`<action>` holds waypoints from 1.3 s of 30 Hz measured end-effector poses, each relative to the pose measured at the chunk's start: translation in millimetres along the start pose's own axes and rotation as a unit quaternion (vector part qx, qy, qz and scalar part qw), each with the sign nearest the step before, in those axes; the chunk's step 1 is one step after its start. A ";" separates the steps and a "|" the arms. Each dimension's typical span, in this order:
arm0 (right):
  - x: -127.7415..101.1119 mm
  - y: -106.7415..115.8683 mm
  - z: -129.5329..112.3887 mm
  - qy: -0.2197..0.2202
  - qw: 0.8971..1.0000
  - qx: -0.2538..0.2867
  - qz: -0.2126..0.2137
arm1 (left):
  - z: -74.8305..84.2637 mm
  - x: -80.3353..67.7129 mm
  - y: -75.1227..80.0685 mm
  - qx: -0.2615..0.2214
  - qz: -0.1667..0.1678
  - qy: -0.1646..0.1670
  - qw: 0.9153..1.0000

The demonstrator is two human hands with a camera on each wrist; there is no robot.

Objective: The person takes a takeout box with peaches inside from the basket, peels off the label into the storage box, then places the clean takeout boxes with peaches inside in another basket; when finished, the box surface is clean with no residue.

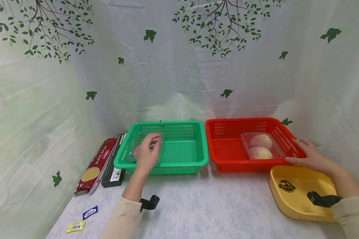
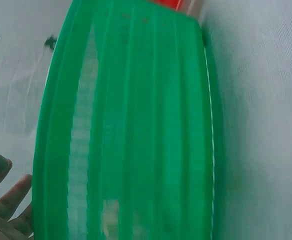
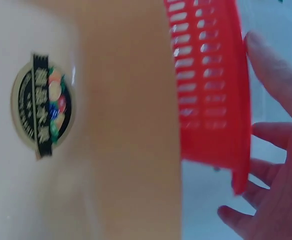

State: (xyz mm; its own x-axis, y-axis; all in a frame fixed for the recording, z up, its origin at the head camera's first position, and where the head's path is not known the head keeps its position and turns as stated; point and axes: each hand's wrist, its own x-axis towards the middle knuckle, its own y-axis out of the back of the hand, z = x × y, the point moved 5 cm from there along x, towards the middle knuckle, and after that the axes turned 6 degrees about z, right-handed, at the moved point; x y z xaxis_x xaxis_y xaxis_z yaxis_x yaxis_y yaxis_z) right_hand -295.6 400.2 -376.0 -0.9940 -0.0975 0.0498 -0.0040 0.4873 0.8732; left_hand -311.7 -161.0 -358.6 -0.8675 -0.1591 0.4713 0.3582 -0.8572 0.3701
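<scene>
In the head view my left hand [image 1: 149, 152] is over the left side of the green basket [image 1: 182, 164], its fingers bent and apart with nothing seen between them. Below it lies a clear plastic box [image 1: 133, 149] with round pinkish fruit, partly covered by the hand. On the right, my right hand [image 1: 311, 157] touches the right front corner of the red basket [image 1: 227, 161], fingers spread. A clear box [image 1: 247, 139] with two peaches [image 1: 261, 141] lies in that basket. The right wrist view shows the thumb and fingers [image 3: 273, 135] along the red rim.
A yellow tray [image 1: 305, 192] with a round label stands in front of the red basket. Left of the green basket lie a dark red packet [image 1: 97, 166] and a black box [image 1: 115, 169]. Blue [image 1: 90, 212] and yellow [image 1: 76, 227] sachets lie near the table's left edge. A leaf-print curtain [image 1: 179, 76] hangs behind.
</scene>
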 end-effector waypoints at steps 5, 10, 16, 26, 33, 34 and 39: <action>2.8 0.6 -26.2 0.019 1.000 0.003 0.009 | -15.7 -2.1 33.2 0.057 0.072 0.004 0.996; 7.5 -0.4 -65.6 0.045 0.999 0.005 0.017 | -28.1 -6.6 56.3 0.111 0.122 0.004 0.986; 15.0 -7.2 -119.0 0.099 0.993 0.046 0.035 | -43.3 -12.6 76.9 0.146 0.197 0.021 0.969; 32.0 -40.4 -197.7 0.126 0.985 0.117 0.028 | -78.2 -23.2 88.9 0.052 0.218 0.124 0.967; 44.9 -73.9 -243.0 0.150 0.970 0.191 0.005 | -93.9 -27.2 88.6 0.014 0.186 0.176 0.966; 46.5 -79.1 -249.0 0.150 0.968 0.202 0.000 | -95.5 -27.2 88.2 0.010 0.181 0.182 0.966; 56.2 -109.6 -276.2 0.132 0.954 0.267 -0.046 | -100.4 -29.6 87.9 0.000 0.164 0.206 0.965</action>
State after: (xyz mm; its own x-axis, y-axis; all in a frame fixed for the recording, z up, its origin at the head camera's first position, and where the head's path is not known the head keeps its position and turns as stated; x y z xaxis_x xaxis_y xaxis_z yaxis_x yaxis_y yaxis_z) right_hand -320.8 101.6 -335.0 -0.9248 -0.3415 0.1674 -0.2143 0.8316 0.5124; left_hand -289.2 -280.8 -420.4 -0.7710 -0.6030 0.2049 0.6368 -0.7278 0.2545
